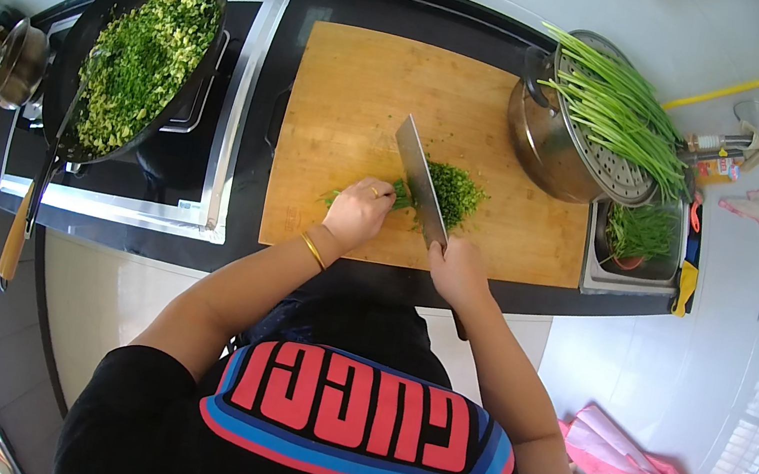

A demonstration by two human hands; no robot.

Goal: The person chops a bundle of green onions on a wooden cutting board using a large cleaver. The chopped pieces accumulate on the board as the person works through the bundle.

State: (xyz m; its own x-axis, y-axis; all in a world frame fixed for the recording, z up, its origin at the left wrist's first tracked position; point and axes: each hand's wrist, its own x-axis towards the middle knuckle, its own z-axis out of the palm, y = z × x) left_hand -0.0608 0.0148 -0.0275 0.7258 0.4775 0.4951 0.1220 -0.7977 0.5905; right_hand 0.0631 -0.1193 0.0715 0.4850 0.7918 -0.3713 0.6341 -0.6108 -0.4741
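On the wooden cutting board [364,92], the left hand [358,213] pins the chive bundle [376,198], lying left-right, while the right hand [457,269] grips the cleaver [420,178] just right of it.

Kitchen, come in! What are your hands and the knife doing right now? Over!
Right hand grips cleaver, blade on chopped greens. Left hand pins green stalks on wooden cutting board. Left fingers close beside blade.

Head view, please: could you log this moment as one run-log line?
left hand: pinning greens | right hand: gripping cleaver | chopped pile on cutting board
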